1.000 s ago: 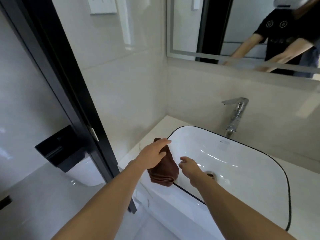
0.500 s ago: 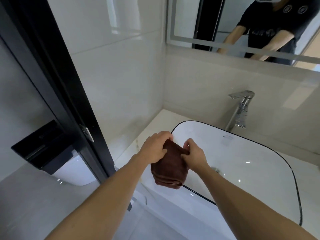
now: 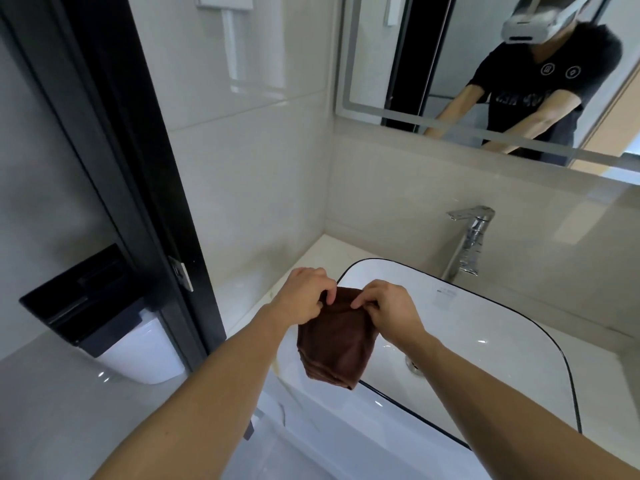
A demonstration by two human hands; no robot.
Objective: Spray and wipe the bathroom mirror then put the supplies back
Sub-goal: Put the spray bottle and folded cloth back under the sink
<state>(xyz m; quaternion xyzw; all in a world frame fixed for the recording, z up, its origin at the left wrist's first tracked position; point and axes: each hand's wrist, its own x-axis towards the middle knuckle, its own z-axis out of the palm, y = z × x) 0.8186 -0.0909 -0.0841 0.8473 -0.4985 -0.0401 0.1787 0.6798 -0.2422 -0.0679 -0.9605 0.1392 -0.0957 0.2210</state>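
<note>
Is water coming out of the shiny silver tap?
No, the shiny silver tap is dry, with no stream falling into the white basin.

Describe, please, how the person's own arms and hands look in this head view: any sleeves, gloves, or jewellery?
Both forearms are bare from the frame's lower edge to the wrist, with no sleeve on them in the direct view. The left hand and right hand wear no gloves, and no watch, ring or band shows. The mirror reflects a black short-sleeved T-shirt with white markings and a white headset.

Glossy pale wall tiles (image 3: pixel 249 161) meet a black door frame (image 3: pixel 114 140) (light glints off both) above a white basin (image 3: pixel 502 327) with chrome faucet (image 3: pixel 467 244).
</note>
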